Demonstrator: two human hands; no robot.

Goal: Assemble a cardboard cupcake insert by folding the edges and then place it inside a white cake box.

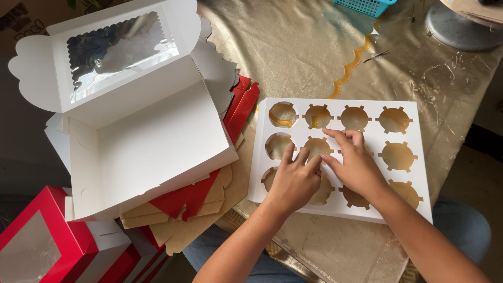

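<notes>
A flat white cardboard cupcake insert (pixel 367 107) with several round notched holes lies on the gold-covered table (pixel 293 47). My left hand (pixel 295 180) rests on its lower left part, fingers spread and pressing near a middle-row hole. My right hand (pixel 353 162) lies beside it, fingertips pushing at the edge of a hole in the middle row. Neither hand grips anything. To the left stands an open white bakery box (pixel 152 141), its windowed lid (pixel 112 50) tipped back.
Under the white box lie flattened red (pixel 241 107) and brown (pixel 196 230) box blanks. A red windowed box (pixel 36 241) sits at the lower left. A turquoise basket (pixel 364 6) and a grey round stand (pixel 458 29) are at the table's far side.
</notes>
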